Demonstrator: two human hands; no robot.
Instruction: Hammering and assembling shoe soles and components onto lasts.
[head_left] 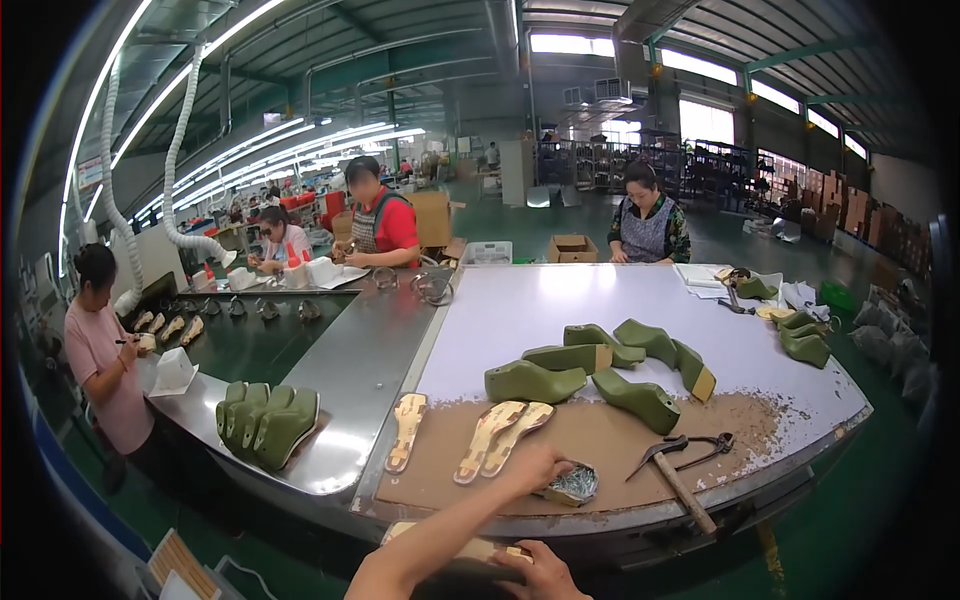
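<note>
My left hand [540, 466] reaches across to a small container of metal nails or tacks [573, 483]. Its fingertips are drawn together at the container's near-left rim, and whatever they pinch is hidden. Low at the table's front edge, my right hand [538, 572] grips a beige insole [478, 549]; my left forearm covers part of it, and its underside is out of sight. More insoles [487, 440] lie flat on the brown board [620, 480], just beyond my left hand. To the right of the container rest a wooden-handled hammer [683, 490] and dark pincers [706, 452].
Several green shoe lasts [535, 381] lie on the white tabletop [490, 310], beside scattered brown crumbs [755, 425]. A row of lasts [268, 424] stands on the metal table [350, 425] at left. Co-workers [650, 220] work around the far side and left.
</note>
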